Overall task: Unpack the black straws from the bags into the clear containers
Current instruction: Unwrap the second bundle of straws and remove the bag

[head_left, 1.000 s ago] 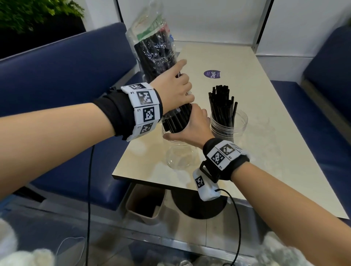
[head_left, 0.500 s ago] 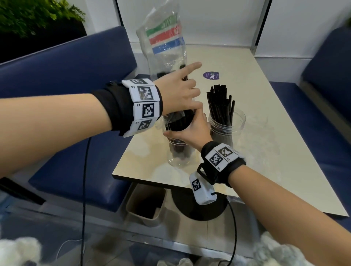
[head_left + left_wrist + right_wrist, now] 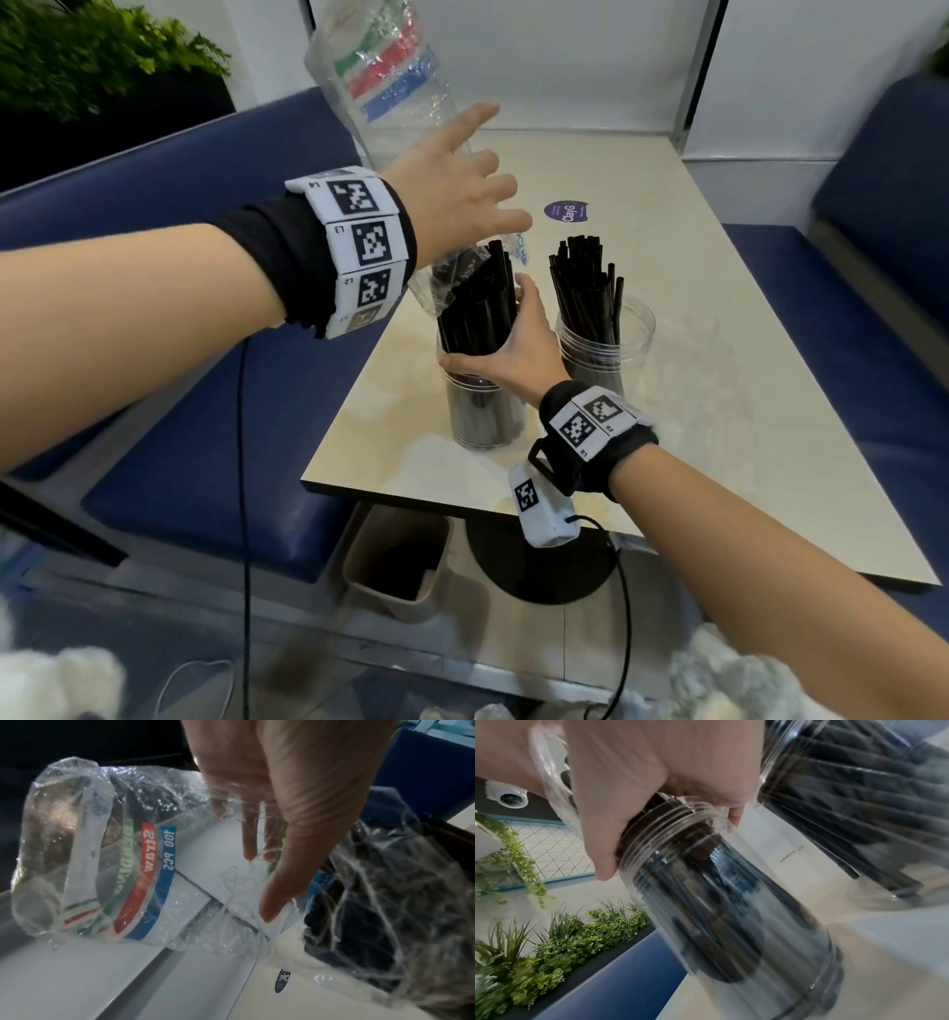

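Observation:
A clear straw bag (image 3: 380, 77) with green, red and blue stripes rises over the table, its upper part empty. My left hand (image 3: 462, 190) pinches the bag (image 3: 128, 862) between thumb and fingers (image 3: 250, 845). The bag's lower end still covers the tops of a bundle of black straws (image 3: 477, 308) standing in the near clear container (image 3: 482, 411). My right hand (image 3: 513, 339) grips that bundle just above the container's threaded mouth (image 3: 670, 825). To the right, a second clear container (image 3: 608, 339) holds more black straws (image 3: 580, 277).
The beige table (image 3: 719, 411) carries a purple round sticker (image 3: 566, 211) behind the containers. A tan bin (image 3: 395, 560) stands on the floor under the table's near edge. Blue benches (image 3: 205, 488) flank both sides, and a white wall lies behind.
The straw bundle has dropped into the near container, which stood empty before. My left hand has pulled the bag upward, so most of it now hangs empty. My right hand has stayed on the bundle.

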